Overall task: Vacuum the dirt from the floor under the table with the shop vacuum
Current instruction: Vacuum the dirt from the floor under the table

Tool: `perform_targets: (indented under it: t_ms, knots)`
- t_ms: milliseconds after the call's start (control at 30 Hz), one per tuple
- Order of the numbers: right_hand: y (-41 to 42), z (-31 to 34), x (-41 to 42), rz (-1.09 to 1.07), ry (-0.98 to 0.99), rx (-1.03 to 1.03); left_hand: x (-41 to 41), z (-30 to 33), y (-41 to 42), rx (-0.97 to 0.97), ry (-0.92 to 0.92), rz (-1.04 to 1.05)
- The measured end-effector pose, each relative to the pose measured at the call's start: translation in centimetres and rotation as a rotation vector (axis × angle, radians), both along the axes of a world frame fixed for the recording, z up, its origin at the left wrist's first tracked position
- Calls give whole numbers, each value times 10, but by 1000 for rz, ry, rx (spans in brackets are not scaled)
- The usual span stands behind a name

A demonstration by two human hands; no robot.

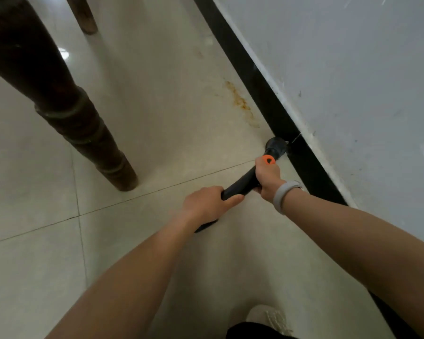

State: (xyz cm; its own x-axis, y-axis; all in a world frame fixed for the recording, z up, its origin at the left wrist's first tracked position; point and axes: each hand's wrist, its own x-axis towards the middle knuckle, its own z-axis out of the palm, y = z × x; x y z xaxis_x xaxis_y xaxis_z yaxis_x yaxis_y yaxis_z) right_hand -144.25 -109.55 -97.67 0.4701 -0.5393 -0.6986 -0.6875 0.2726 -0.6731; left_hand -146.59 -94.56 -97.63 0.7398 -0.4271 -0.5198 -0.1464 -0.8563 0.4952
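Note:
Both hands hold a black vacuum wand (241, 185) that slants from lower left to upper right. My right hand (267, 178) grips it near an orange fitting (268, 159), a grey band on that wrist. My left hand (209, 200) grips the wand lower down. The black nozzle (275, 145) touches the floor right at the black baseboard (262, 94). A streak of orange-brown dirt (241, 104) lies on the pale tiles along the baseboard, just beyond the nozzle. The vacuum itself is out of view.
A dark turned wooden table leg (83, 128) stands on the tiles to the left, with a second leg (83, 15) farther back. A white scuffed wall (353, 81) rises on the right. My light shoe (267, 319) is at the bottom.

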Motion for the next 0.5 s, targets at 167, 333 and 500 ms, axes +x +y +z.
perform_targets:
  t_ms: [167, 333, 500]
  knots:
    - [33, 5, 3, 141, -21, 115, 4, -2, 33, 14, 69, 4]
    - [95, -6, -21, 217, 36, 253, -13, -4, 86, 30, 296, 12]
    - [126, -14, -43, 305, 102, 313, -50, -7, 114, -109, 408, 134]
